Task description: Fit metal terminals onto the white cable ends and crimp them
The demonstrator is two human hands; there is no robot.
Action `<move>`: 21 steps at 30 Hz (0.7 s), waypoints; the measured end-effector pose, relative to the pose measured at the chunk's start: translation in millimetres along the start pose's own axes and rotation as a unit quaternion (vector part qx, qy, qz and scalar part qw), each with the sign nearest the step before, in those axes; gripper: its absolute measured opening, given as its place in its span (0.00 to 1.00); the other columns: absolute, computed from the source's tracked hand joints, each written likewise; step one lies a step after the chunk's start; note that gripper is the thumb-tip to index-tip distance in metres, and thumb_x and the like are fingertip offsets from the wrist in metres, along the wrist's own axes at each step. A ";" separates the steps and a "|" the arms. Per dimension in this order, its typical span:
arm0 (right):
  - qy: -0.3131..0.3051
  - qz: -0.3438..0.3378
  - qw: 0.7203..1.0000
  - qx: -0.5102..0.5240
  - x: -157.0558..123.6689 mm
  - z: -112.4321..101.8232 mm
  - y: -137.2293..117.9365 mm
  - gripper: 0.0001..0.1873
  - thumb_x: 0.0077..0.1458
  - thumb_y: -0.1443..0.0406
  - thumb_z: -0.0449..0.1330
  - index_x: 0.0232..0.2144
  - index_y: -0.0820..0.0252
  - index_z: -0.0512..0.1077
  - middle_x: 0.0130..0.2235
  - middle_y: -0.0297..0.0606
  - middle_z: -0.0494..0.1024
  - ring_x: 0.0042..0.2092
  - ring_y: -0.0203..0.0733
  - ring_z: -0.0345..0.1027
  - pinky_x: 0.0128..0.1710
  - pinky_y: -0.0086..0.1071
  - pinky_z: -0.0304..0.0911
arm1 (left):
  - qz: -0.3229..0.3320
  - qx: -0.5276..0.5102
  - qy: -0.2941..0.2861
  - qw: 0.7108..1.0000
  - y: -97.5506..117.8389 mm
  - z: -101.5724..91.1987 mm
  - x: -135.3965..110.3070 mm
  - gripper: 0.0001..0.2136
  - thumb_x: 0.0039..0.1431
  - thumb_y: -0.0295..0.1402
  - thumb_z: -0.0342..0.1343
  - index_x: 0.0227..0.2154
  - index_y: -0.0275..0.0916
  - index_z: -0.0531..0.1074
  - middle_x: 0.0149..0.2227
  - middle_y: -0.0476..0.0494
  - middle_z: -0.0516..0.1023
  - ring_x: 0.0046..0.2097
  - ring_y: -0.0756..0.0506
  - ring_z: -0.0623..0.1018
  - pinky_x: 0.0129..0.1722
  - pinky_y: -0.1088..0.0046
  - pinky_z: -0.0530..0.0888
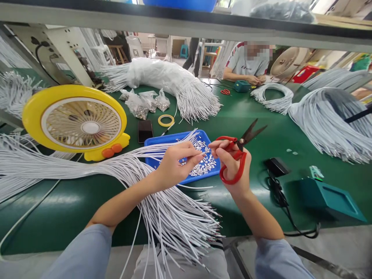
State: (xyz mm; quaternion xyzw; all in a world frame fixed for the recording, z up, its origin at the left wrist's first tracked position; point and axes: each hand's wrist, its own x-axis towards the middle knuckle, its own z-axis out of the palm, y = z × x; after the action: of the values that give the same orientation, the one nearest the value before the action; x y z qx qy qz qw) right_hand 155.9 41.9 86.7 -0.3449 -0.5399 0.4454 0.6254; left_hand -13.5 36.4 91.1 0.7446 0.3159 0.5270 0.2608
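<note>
My left hand (174, 164) is closed in a pinch on a thin white wire, just above the blue tray (162, 140). My right hand (232, 166) grips red-handled scissors (242, 145), blades open and pointing up to the right. The two hands meet fingertip to fingertip over the tray, which holds several small silver metal pieces (205, 164). A large bundle of white wires (122, 170) sweeps from the left under my left forearm and fans out over the table's near edge.
A yellow desk fan (75, 122) stands at left. Bags of parts (145, 102), a tape roll (166, 120) and a phone (145, 130) lie behind the tray. A teal box (328, 197) and black adapter (276, 166) sit right. A seated person (247, 64) works across the table.
</note>
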 end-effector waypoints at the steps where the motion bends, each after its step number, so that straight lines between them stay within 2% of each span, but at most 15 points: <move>1: -0.014 -0.003 1.000 0.004 -1.1 -0.4 -0.5 0.04 0.53 0.67 0.63 0.28 0.57 0.70 0.35 0.31 0.79 0.33 0.31 0.69 0.36 0.29 0.64 | 0.011 0.014 0.010 1.000 -2.1 -0.2 0.7 0.09 0.60 0.31 0.56 0.28 0.34 0.77 0.24 0.46 0.73 0.28 0.52 0.70 0.27 0.75 0.67; 4: -0.050 -0.011 0.999 -0.011 -0.9 -4.6 -0.8 0.05 0.53 0.68 0.63 0.28 0.57 0.70 0.36 0.31 0.79 0.36 0.32 0.70 0.38 0.29 0.64 | 0.030 0.041 0.023 0.998 -7.8 0.3 1.9 0.07 0.59 0.30 0.58 0.28 0.33 0.77 0.24 0.46 0.73 0.27 0.52 0.69 0.26 0.76 0.66; 9: -0.080 -0.006 0.996 -0.029 6.0 -9.2 2.9 0.07 0.51 0.69 0.64 0.27 0.57 0.68 0.36 0.32 0.78 0.35 0.32 0.68 0.36 0.29 0.64 | 0.034 0.007 -0.011 0.999 -12.6 3.6 3.8 0.06 0.57 0.27 0.58 0.27 0.32 0.77 0.23 0.48 0.71 0.24 0.55 0.65 0.22 0.80 0.63; 15: -0.090 0.002 0.996 -0.022 6.4 -6.0 5.1 0.11 0.48 0.71 0.66 0.26 0.58 0.65 0.29 0.29 0.75 0.32 0.32 0.67 0.33 0.29 0.63 | 0.034 0.000 -0.029 0.999 -15.3 6.4 3.6 0.06 0.57 0.28 0.58 0.26 0.32 0.76 0.23 0.48 0.69 0.23 0.56 0.64 0.20 0.80 0.62; 21: -0.078 -0.028 0.995 -0.061 2.5 -1.1 7.1 0.11 0.48 0.70 0.65 0.24 0.58 0.64 0.28 0.30 0.72 0.32 0.33 0.65 0.33 0.30 0.62 | 0.044 0.026 0.027 0.998 -18.1 9.4 1.4 0.05 0.57 0.28 0.58 0.28 0.34 0.77 0.24 0.47 0.73 0.24 0.54 0.68 0.22 0.79 0.65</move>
State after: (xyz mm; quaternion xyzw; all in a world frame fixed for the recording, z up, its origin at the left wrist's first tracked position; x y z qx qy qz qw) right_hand 155.7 46.9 80.9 -0.3313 -0.6230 0.4194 0.5712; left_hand -7.8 49.0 76.0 0.7500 0.3034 0.5494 0.2090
